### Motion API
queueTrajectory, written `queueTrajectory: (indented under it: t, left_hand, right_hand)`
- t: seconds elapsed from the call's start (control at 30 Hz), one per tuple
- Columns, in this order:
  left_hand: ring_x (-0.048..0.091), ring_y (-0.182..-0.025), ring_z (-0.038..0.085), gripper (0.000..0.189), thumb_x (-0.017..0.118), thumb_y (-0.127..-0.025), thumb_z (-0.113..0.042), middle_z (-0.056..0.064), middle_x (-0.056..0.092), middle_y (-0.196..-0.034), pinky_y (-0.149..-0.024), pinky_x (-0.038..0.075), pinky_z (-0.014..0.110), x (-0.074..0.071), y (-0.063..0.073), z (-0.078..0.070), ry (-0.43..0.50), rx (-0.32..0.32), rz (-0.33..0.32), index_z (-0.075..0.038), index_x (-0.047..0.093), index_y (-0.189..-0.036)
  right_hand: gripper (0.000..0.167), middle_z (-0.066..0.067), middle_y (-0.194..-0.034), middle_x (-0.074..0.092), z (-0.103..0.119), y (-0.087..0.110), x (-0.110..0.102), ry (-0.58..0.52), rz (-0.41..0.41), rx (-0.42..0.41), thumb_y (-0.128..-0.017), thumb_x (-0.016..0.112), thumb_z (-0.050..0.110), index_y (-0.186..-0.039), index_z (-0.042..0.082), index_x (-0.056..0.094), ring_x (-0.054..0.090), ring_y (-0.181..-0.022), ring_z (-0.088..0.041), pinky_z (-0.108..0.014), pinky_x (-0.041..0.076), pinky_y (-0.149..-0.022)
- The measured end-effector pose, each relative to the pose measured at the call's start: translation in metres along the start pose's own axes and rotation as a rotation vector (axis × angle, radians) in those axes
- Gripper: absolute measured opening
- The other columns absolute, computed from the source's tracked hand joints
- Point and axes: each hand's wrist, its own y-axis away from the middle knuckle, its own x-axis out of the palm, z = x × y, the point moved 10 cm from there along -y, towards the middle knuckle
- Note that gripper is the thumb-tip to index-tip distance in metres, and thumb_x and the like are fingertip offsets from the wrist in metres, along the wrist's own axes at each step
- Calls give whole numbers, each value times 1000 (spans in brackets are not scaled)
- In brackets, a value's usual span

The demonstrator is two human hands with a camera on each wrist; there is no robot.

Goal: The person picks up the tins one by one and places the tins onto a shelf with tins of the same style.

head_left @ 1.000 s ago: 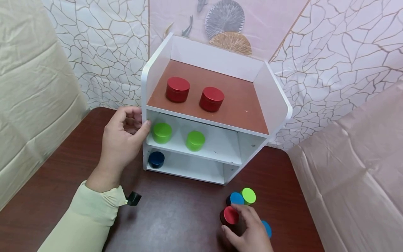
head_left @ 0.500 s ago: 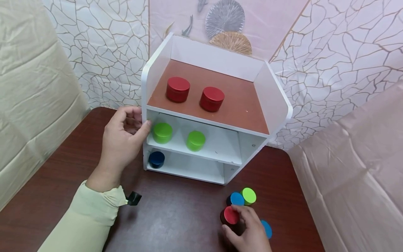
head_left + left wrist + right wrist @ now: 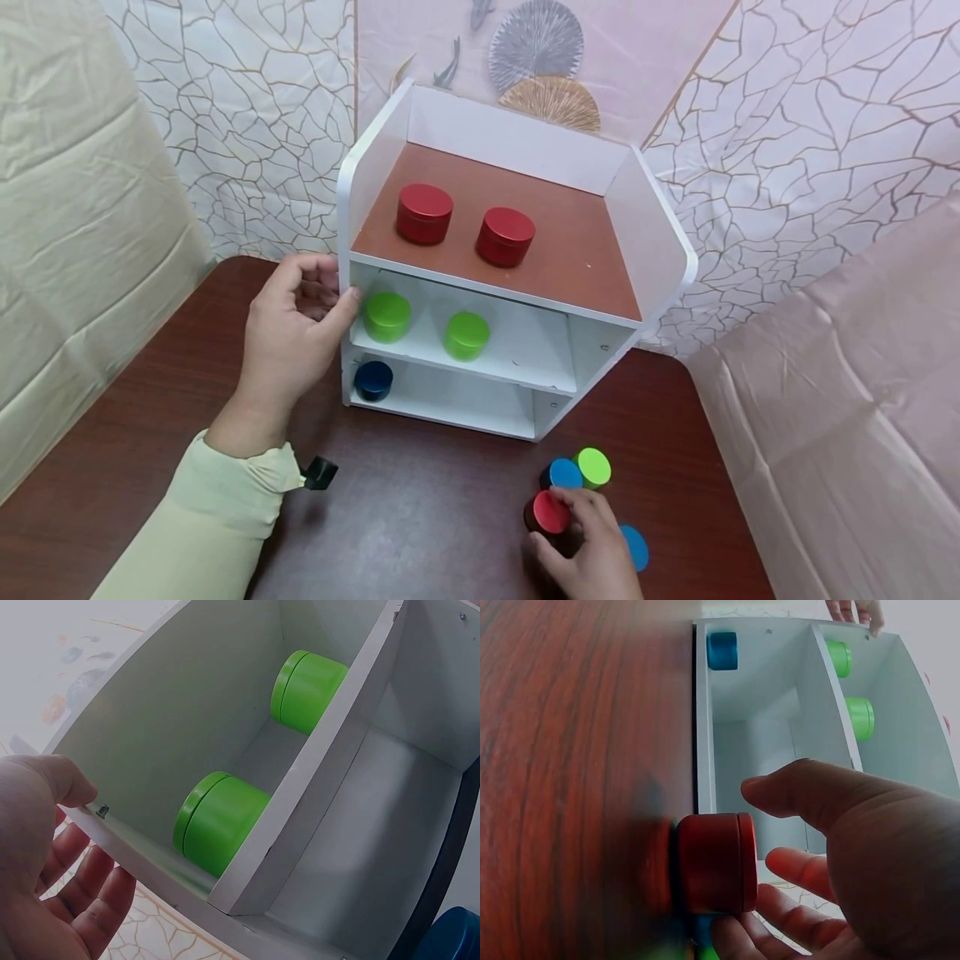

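Across the glossy reddish-brown tabletop (image 3: 390, 517), the left hand (image 3: 292, 333) pinches the white three-tier shelf (image 3: 517, 125) by its side, while a round metallic-red tin (image 3: 551, 512) before it stands loosely ringed, ungrasped, by the right hand (image 3: 594, 546), best closed squarely without nudging the crowding round blue-topped tin (image 3: 565, 473) and round lime-green tin (image 3: 593, 467).

Table (image 3: 420, 517): dark red-brown, wood-grained. On it, white shelf unit (image 3: 648, 237), upright. Off its front right corner: red tin (image 3: 550, 512), blue tin (image 3: 562, 474) just beside, lime tin (image 3: 593, 467) close to the blue; second blue tin (image 3: 634, 547) apart, part hidden. Brown top shelf (image 3: 573, 242): two red tins (image 3: 424, 214), apart. Middle shelf (image 3: 528, 354): two green tins (image 3: 387, 317), apart. Bottom shelf (image 3: 465, 404): dark blue tin (image 3: 373, 381), left end.
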Motion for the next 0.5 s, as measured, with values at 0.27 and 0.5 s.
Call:
queueTrajectory:
  t: [0.27,0.5]
  left_hand:
    - [66,-100,15,36,83,-102,-21,3,70,-111,-81,56,14,0,0,0,3,3,0,-8,69,-133]
    - [66,-100,15,36,83,-102,-22,2,70,-111,-80,56,14,0,0,1,2,5,2,-8,69,-133]
  right_hand:
    - [68,-3,-134,67,-3,-3,5,-6,37,51,-82,102,23,-144,17,74,68,-106,-15,-28,64,-86]
    - [69,-3,-130,66,-5,-3,10,-8,46,45,-81,102,22,-145,15,75,66,-102,-13,-25,63,-83]
